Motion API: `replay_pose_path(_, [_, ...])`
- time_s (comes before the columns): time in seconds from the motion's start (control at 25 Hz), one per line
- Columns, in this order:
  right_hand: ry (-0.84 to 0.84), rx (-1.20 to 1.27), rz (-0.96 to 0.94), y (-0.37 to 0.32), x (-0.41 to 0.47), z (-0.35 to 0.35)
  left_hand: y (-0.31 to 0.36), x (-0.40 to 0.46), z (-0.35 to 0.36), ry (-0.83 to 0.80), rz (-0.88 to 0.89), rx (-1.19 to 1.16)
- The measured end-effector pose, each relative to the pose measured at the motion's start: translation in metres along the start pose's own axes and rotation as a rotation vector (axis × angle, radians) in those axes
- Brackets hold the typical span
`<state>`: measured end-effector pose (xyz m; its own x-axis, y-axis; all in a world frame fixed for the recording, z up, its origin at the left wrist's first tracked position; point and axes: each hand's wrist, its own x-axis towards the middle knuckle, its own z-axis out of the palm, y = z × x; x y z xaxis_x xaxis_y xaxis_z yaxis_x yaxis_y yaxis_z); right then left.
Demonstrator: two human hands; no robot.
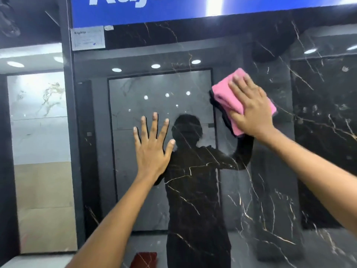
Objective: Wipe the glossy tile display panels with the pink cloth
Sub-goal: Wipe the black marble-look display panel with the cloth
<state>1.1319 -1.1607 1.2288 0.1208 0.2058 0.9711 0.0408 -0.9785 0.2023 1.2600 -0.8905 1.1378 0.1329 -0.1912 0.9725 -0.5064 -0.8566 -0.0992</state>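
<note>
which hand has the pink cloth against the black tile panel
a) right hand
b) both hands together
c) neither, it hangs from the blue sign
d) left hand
a: the right hand presses the pink cloth flat on the black tile panel, while the left hand rests bare with spread fingers.

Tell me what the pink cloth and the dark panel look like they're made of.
Pink cloth: soft, matte fabric, possibly microfibre; it folds thickly under the right hand.
Dark panel: polished marble-look tile, likely glazed ceramic or stone; pale veins, mirror-like reflections of lights and the person.
</note>
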Motion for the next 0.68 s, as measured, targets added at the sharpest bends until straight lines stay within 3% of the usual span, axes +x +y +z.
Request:
replay_pose_path(0.04, [0.006, 0.029, -0.014, -0.012, -0.032, 0.013, -0.001, 0.001, 0.000, 0.009, 0.003, -0.007])
replay_pose_path(0.08, [-0.071, 0.045, -0.148, -0.034, -0.075, 0.026, -0.001, 0.001, 0.000, 0.012, 0.010, -0.012])
replay_pose_path(0.16, [-0.349, -0.028, -0.695, -0.064, -0.153, 0.030, -0.002, 0.000, 0.001, 0.008, 0.014, -0.017])
replay_pose_path(0.2, [-0.444, -0.080, -0.877, -0.060, -0.166, 0.028, -0.002, -0.001, 0.001, 0.005, 0.015, -0.018])
replay_pose_path(0.24, [-0.435, -0.089, -0.928, -0.045, -0.155, 0.024, -0.002, -0.001, 0.001, 0.005, 0.017, -0.015])
replay_pose_path(0.28, [-0.359, -0.095, -0.791, -0.030, -0.131, 0.019, -0.002, 0.000, 0.001, 0.007, 0.019, -0.007])
replay_pose_path(0.4, [-0.057, -0.004, 0.022, -0.002, -0.032, -0.001, -0.002, 0.001, 0.002, 0.018, 0.029, 0.003])
replay_pose_path(0.44, [-0.005, 0.029, 0.107, -0.009, -0.022, 0.003, -0.004, 0.000, 0.002, 0.015, 0.037, 0.000])
replay_pose_path(0.48, [-0.006, 0.047, 0.076, -0.026, -0.033, 0.014, -0.005, -0.001, 0.001, 0.009, 0.046, -0.003])
replay_pose_path(0.52, [-0.083, 0.049, -0.078, -0.048, -0.063, 0.031, -0.007, 0.000, 0.000, 0.000, 0.062, -0.007])
replay_pose_path(0.64, [-0.523, -0.079, -0.889, -0.111, -0.186, 0.045, -0.014, -0.003, -0.003, -0.038, 0.124, -0.009])
replay_pose_path(0.68, [-0.559, -0.121, -1.021, -0.106, -0.198, 0.044, -0.015, -0.006, -0.003, -0.036, 0.132, 0.001])
